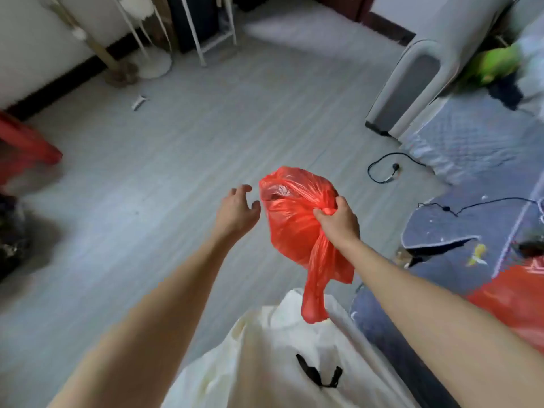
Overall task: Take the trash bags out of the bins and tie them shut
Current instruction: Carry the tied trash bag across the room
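Note:
A red plastic trash bag (290, 219) hangs in the air in the middle of the view, bulging with contents. My right hand (338, 222) grips its gathered neck, where the plastic is bunched into a knot. A loose tail of the bag dangles below my wrist. My left hand (237, 212) hovers just left of the bag with fingers spread, a small gap between it and the plastic. No bin shows clearly in this view.
A red plastic object (28, 142) sits at the left edge above a dark bag (11, 234). A black cable (382, 169) lies on the grey floor. At right are a bed with blue quilt (477, 139), a dark mat (441, 222) and another red bag (518, 301).

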Available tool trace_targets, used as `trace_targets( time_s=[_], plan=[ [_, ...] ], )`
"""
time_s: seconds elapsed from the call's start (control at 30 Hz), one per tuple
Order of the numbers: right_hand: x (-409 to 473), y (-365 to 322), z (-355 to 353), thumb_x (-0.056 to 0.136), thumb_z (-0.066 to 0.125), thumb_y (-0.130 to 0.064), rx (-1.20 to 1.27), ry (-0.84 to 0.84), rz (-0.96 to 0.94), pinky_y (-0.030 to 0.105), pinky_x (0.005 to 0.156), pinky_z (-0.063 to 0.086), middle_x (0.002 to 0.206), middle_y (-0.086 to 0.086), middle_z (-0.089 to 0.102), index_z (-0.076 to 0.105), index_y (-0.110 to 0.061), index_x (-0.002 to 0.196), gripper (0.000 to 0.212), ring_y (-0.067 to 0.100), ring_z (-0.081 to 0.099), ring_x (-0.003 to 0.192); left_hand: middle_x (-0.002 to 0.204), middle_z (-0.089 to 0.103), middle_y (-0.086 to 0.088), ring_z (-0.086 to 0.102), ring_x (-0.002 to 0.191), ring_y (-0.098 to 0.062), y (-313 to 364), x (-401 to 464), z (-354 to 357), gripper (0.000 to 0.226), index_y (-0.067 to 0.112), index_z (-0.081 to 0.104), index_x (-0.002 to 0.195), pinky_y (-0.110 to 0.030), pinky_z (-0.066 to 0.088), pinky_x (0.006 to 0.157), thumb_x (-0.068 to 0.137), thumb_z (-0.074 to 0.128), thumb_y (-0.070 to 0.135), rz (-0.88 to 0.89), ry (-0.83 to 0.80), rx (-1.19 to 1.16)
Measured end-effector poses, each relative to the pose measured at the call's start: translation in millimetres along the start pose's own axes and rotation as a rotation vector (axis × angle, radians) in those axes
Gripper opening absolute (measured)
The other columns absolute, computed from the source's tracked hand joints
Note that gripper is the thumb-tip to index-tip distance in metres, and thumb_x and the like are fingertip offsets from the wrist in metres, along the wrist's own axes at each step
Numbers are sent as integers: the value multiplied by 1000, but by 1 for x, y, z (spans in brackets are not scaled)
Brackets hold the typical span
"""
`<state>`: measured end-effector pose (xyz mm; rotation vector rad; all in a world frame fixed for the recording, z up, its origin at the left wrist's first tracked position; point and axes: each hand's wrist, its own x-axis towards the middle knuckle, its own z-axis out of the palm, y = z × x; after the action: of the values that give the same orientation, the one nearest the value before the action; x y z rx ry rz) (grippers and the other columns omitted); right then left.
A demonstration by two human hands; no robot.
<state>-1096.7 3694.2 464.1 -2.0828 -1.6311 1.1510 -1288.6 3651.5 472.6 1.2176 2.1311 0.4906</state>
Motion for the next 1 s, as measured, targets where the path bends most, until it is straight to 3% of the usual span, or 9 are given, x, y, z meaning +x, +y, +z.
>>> trace_targets(
  time_s=[0.17,0.4,0.6,0.83,1.0],
  plan=[
    [181,-71,-29,82,59,-39,69,81,83,35,85,44,115,11,63,47,-15,119,46,34,58,105,132,49,-19,46,123,-34,88,196,-10,44,9,44,131,-38,38,102,89,51,19,105,-68,71],
    [423,-175,-91,83,58,-36,99,161,165,41,90,45,121,15,57,48,-11,114,41,37,56,110,136,46,-16,43,127,-32,226,447,-22,45,11,41,133,-37,38,104,90,49,22,107,-126,146],
    [588,-246,-143,84,57,-36,193,202,233,40,95,41,128,15,54,46,-8,122,48,36,53,116,134,47,-16,44,126,-31,321,614,-29,46,12,42,133,-42,40,103,89,50,23,176,-167,192],
    [820,-316,-197,84,57,-34,285,316,342,41,94,42,123,17,57,46,-7,119,46,37,54,112,135,47,-16,45,125,-32,452,864,0,46,12,43,132,-43,39,104,88,51,23,269,-264,229],
    [936,-358,-269,86,56,-31,260,384,411,40,90,42,119,18,59,46,-7,116,40,38,55,111,136,47,-16,44,126,-33,565,988,16,47,12,41,134,-43,38,105,89,49,24,317,-365,310]
  ],
)
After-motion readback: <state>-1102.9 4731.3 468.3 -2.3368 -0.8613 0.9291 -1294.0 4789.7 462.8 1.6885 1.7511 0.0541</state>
